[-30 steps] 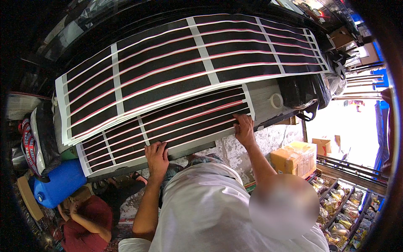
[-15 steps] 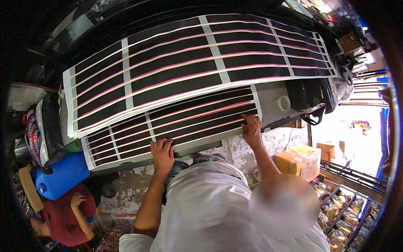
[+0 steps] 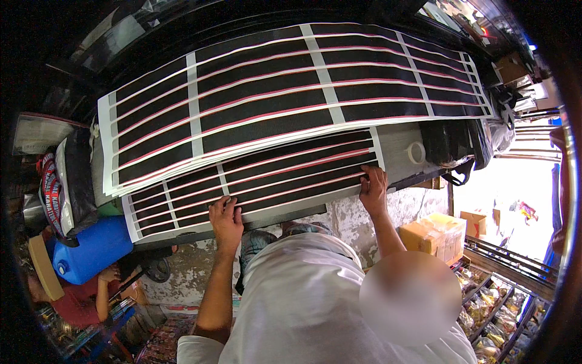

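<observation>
A printed sheet (image 3: 285, 191) with black panels, thin white and red lines and white borders lies along the near side of the grey work table (image 3: 397, 142). Its far part is covered by a larger stack of similar printed sheets (image 3: 267, 91). My left hand (image 3: 227, 219) rests its fingertips on the lower sheet's near edge, left of its middle, with the fingers bent and apart. Near that sheet's right end, my right hand (image 3: 374, 185) touches the near edge, fingers spread. Neither hand visibly lifts the paper.
A roll of tape (image 3: 416, 153) and a black bag (image 3: 445, 142) lie at the table's right. Below stands a taped carton (image 3: 433, 233). To the left are a blue jug (image 3: 91, 252) and another person in a maroon top (image 3: 79, 309). Bagged goods fill a rack (image 3: 497, 315) at lower right.
My left hand has slid a little left along the sheet's near edge. My right hand stays near the right end. The view has shifted slightly, and the other person has moved lower left.
</observation>
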`<state>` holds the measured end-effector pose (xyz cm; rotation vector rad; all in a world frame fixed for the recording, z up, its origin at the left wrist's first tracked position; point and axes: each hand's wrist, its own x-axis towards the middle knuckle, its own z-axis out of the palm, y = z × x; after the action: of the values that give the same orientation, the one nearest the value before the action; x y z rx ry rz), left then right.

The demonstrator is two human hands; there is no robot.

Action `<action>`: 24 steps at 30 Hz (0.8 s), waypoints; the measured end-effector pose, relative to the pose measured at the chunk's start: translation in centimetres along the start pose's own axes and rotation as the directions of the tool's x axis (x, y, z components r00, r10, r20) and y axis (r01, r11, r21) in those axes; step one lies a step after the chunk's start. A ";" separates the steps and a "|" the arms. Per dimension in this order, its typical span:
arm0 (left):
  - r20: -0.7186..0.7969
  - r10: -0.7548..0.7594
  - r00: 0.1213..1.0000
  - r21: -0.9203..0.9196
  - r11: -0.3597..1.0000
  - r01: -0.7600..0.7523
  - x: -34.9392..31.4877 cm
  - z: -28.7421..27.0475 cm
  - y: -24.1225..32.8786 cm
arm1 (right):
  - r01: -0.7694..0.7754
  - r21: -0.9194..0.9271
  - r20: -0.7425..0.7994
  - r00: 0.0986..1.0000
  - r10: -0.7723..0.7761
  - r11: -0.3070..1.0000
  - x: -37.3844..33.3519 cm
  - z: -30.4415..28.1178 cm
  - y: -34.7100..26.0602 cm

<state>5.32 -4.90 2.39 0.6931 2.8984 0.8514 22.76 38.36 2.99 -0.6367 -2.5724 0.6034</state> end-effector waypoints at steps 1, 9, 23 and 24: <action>-0.024 -0.002 1.000 0.007 1.000 0.002 0.1 0.0 -0.3 | 0.000 0.000 -0.008 1.000 0.000 1.000 0.0 0.1 -0.1; 0.008 0.015 1.000 0.061 0.998 -0.016 1.0 -0.1 -0.2 | 0.169 0.103 0.141 0.973 -0.183 0.980 -0.2 3.0 -4.6; 0.230 -0.005 0.973 0.168 0.985 -0.035 1.2 1.4 0.3 | 0.231 0.174 0.314 0.908 -0.277 0.957 -0.1 6.7 -11.1; 0.239 -0.008 0.971 0.176 0.984 -0.035 1.2 1.3 0.4 | 0.227 0.168 0.315 0.910 -0.270 0.959 -0.1 6.8 -11.1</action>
<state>4.65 -3.46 1.54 0.7705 2.7749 0.4722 15.80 27.35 2.98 -0.1638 -2.8346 0.8410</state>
